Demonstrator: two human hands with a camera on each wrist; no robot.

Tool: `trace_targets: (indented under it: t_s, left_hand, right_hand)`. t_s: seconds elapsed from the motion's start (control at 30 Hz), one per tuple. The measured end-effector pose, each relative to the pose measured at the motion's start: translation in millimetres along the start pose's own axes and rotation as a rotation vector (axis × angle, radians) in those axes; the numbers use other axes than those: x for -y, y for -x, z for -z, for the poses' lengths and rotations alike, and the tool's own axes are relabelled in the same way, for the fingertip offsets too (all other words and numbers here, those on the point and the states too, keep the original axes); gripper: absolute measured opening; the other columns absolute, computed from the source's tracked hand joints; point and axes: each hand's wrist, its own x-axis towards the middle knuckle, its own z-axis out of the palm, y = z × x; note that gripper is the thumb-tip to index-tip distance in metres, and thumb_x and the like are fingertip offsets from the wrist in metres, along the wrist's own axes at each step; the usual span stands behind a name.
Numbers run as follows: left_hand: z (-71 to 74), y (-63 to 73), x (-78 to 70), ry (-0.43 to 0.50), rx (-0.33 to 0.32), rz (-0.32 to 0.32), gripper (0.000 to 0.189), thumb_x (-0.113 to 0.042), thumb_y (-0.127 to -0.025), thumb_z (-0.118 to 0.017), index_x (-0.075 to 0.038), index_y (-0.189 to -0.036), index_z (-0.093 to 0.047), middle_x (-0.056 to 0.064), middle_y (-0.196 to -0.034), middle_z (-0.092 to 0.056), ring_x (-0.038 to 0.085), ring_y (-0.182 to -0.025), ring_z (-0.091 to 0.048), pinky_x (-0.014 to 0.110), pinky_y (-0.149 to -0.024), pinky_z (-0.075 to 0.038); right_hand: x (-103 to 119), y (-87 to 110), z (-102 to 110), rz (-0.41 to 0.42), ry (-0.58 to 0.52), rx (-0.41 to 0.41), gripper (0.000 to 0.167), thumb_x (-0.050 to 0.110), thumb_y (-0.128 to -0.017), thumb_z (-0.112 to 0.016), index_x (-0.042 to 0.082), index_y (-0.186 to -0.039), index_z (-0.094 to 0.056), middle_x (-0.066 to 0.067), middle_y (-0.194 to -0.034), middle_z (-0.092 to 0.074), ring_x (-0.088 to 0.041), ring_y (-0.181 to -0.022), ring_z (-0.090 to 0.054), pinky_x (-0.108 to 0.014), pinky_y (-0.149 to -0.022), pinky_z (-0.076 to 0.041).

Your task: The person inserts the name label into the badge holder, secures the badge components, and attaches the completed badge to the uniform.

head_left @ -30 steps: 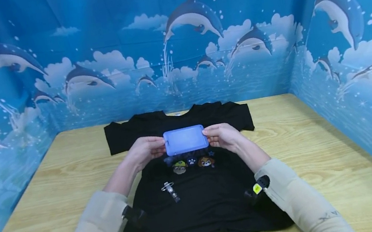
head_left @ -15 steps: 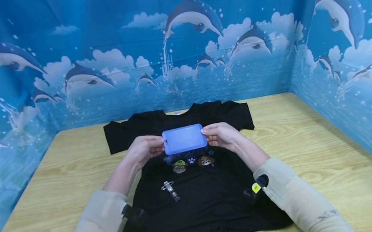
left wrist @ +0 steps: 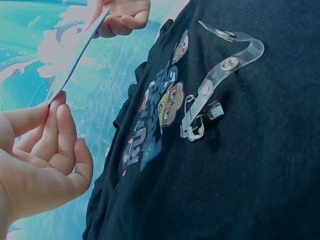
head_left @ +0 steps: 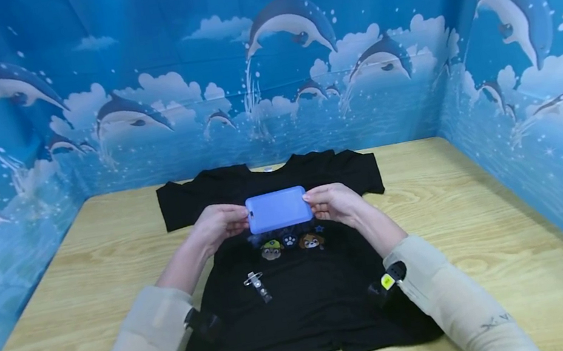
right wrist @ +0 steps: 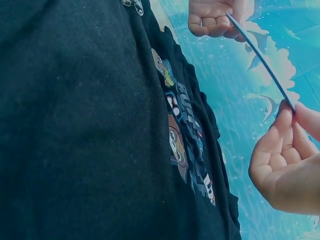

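Observation:
A thin blue badge holder (head_left: pixel 278 209) with a slot at its left end is held sideways above a black T-shirt (head_left: pixel 301 301). My left hand (head_left: pixel 219 224) pinches its left end between thumb and fingers. At the opposite end, my right hand (head_left: pixel 338 203) pinches it the same way. Both wrist views show the holder edge-on, raised off the shirt. On the shirt, below the cartoon print (head_left: pixel 292 245), lies a clear strap clip (head_left: pixel 257 286). The left wrist view shows the clip's snap buttons, metal clip and safety pin. Part of the print is hidden behind the holder.
The T-shirt lies spread flat on a wooden table (head_left: pixel 487 216), its sleeves toward the back. A blue dolphin-print curtain (head_left: pixel 156 48) rises behind the table and along both sides.
Both hands keep their pinch on the badge holder, which has barely moved. The whole scene sits slightly higher in the head view, while the clip and shirt lie as before.

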Motion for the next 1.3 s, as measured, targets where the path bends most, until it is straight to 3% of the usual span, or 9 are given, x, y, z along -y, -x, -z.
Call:
trace_targets:
  t_s: [0.4, 0.93, 1.3]
  left_hand:
    - [-6.3, 0.7, -2.8, -0.029, -0.043, 0.014, 0.029, -0.012, -0.091, -0.057, 0.008, -0.111, -0.06, 0.003, -0.081, -0.063, 0.03, -0.092, -0.059, 0.045, -0.089, -0.042]
    - [-4.8, 5.5, -5.6, -0.07, -0.029, -0.019, 0.028, -0.011, -0.09, -0.057, 0.011, -0.108, -0.059, 0.001, -0.075, -0.061, 0.015, -0.071, -0.058, 0.038, -0.079, -0.046]
    - [-2.9, 7.0, -6.8, -0.097, -0.041, -0.029, 0.027, -0.011, -0.091, -0.056, 0.01, -0.108, -0.06, 0.002, -0.076, -0.061, 0.017, -0.074, -0.059, 0.039, -0.081, -0.046]
  right_hand:
    - [1.1, -1.7, 2.4, -0.004, 0.002, 0.003, 0.015, 0.006, -0.092, -0.055, 0.009, -0.081, -0.065, -0.001, -0.068, -0.061, -0.01, -0.06, -0.056, -0.024, -0.059, -0.046]
    - [-0.7, 1.4, 0.3, -0.012, 0.048, 0.009, 0.009, 0.007, -0.09, -0.057, 0.008, -0.084, -0.063, -0.001, -0.069, -0.06, -0.012, -0.062, -0.056, -0.025, -0.061, -0.045]
    - [-1.6, 1.0, -0.3, 0.001, 0.168, 0.006, 0.005, 0.01, -0.089, -0.06, 0.006, -0.088, -0.063, -0.001, -0.069, -0.062, -0.012, -0.063, -0.057, -0.027, -0.065, -0.046]
